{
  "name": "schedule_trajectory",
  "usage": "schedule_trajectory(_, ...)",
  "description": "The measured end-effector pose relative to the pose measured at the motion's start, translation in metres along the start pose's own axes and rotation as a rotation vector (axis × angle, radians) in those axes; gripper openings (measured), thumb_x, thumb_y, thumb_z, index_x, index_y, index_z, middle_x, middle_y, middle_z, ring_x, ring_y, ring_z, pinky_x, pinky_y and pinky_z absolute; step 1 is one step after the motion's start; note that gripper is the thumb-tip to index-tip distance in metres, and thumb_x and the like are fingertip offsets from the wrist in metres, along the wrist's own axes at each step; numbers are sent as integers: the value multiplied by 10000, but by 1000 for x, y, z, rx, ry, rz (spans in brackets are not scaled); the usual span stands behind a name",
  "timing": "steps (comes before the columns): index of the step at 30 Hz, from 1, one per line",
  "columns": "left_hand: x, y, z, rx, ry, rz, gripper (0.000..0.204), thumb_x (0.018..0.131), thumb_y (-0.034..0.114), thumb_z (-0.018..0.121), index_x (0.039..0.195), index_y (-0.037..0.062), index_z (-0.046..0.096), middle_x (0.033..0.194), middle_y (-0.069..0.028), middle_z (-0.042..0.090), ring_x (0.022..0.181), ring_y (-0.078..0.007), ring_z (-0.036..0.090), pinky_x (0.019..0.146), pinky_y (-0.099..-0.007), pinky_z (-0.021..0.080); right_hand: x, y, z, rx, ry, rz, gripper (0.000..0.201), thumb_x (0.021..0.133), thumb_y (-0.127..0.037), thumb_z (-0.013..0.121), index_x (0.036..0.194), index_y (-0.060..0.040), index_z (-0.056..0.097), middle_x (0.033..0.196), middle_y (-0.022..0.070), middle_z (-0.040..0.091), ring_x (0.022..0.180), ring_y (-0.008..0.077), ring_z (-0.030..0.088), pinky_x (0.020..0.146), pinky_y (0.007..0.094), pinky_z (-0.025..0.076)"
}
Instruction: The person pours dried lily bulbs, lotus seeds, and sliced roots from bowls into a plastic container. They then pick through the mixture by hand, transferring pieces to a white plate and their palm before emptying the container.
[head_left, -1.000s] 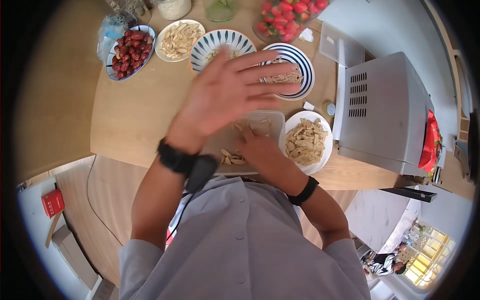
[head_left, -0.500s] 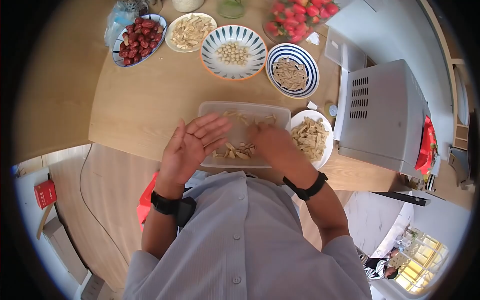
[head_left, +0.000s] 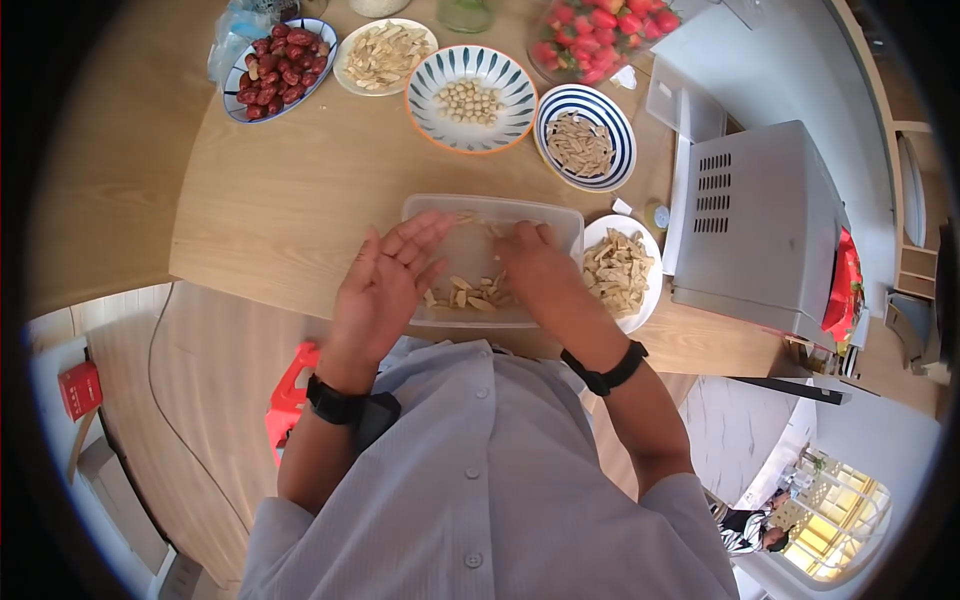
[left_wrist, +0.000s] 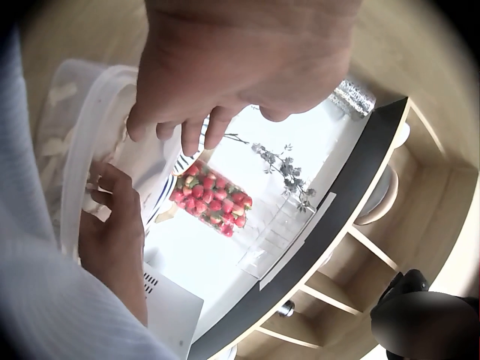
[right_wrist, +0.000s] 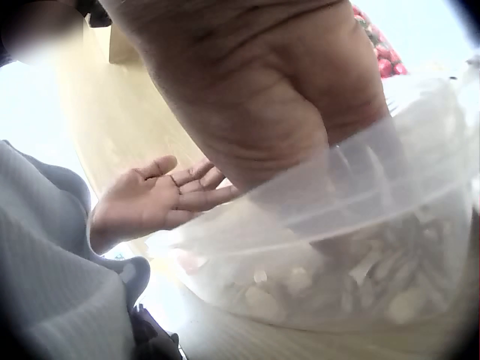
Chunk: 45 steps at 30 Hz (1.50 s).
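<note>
A clear plastic box (head_left: 470, 317) stands at the table's front edge, with pale dried slices (head_left: 475, 294) loose in its bottom. My right hand (head_left: 545, 270) reaches into it with bent fingers, over the slices on the right side. In the right wrist view its fingertips are hidden behind the box's cloudy wall, so I cannot tell whether they pinch a slice. My left hand (head_left: 385, 285) hovers at the box's left rim, palm turned up, fingers loosely extended and holding nothing. Right of the box sits a white plate (head_left: 650, 292) heaped with similar pale slices (head_left: 617, 275).
Along the back stand a dish of red dates (head_left: 285, 68), a plate of pale strips (head_left: 385, 55), a bowl of round pale seeds (head_left: 468, 102), a blue-striped bowl (head_left: 627, 150) and a tub of strawberries (head_left: 610, 35). A grey microwave-like appliance (head_left: 755, 220) bounds the right side.
My left hand has come down from above the bowls to the box's left rim, turning palm up. My right hand has stayed in the box, shifting slightly among the slices.
</note>
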<state>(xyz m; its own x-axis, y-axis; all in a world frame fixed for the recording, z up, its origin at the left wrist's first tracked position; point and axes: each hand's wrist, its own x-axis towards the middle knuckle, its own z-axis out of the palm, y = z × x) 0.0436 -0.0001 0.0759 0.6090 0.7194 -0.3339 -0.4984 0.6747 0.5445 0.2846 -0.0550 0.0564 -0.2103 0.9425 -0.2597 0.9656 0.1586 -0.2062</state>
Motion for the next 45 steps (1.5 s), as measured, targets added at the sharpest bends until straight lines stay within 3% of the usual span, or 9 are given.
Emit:
schedule_trajectory(8,2,-3,-3,-20,-2,19,725,1140,565,251,1582,17,421,1670,-159,412,1577,-250,327,1251,-445,262,-13,-16,-1,-175,38,136,836,751,-229,886,1457,-19,489,1397,259,507,1306,447,530,1000,443,584)
schedule_trajectory(11,3,-3,-3,-31,0,20,726,1141,562,248,1581,12,419,1672,-164,409,1582,-252,319,1254,-444,264,0,-1,13,-152,-18,203,529,874,-84,716,1372,16,567,1288,222,566,1214,422,588,845,432,635)
schedule_trajectory(14,2,-4,-4,-44,-7,24,724,1142,557,246,1581,7,416,1673,-166,405,1585,-255,313,1256,-441,266,-4,10,11,-153,-32,115,471,810,-51,751,1248,-5,584,1176,207,588,1160,392,611,842,426,617)
schedule_trajectory(17,3,-4,-4,-42,-7,28,722,1143,552,246,1585,5,408,1679,-165,394,1588,-255,307,1259,-439,263,-9,9,-5,-104,-89,44,371,855,-22,699,1220,-8,631,1156,193,603,1106,365,645,791,403,636)
schedule_trajectory(20,3,-4,0,-15,10,29,720,1144,548,245,1591,5,400,1686,-161,381,1590,-252,303,1263,-438,257,-15,1,-12,-100,18,4,376,837,-43,729,1199,-22,631,1155,190,600,1108,356,642,798,401,634)
schedule_trajectory(26,2,-2,4,12,29,23,718,1146,539,237,1596,1,391,1688,-156,378,1591,-249,299,1266,-437,254,-8,-14,9,-79,183,129,382,815,-51,735,1185,-54,638,1119,171,609,1080,347,640,809,396,623)
schedule_trajectory(29,4,-3,4,2,19,19,720,1146,539,234,1596,-2,390,1688,-157,378,1591,-249,298,1267,-436,253,-4,-1,14,77,245,-122,323,803,-54,714,1123,-64,673,1071,141,624,1076,328,645,807,400,613)
schedule_trajectory(41,8,-6,5,99,5,-5,670,1153,503,262,1573,9,429,1652,-143,435,1546,-245,371,1254,-437,284,6,13,17,244,109,-127,136,793,-29,709,927,-45,699,872,175,693,809,352,705,774,423,593)
schedule_trajectory(45,13,-12,4,121,-8,-68,584,1155,421,322,1552,14,458,1617,-135,486,1513,-244,424,1235,-427,323,4,26,1,681,115,-36,141,765,34,725,889,-12,676,832,176,685,795,314,707,719,393,559)
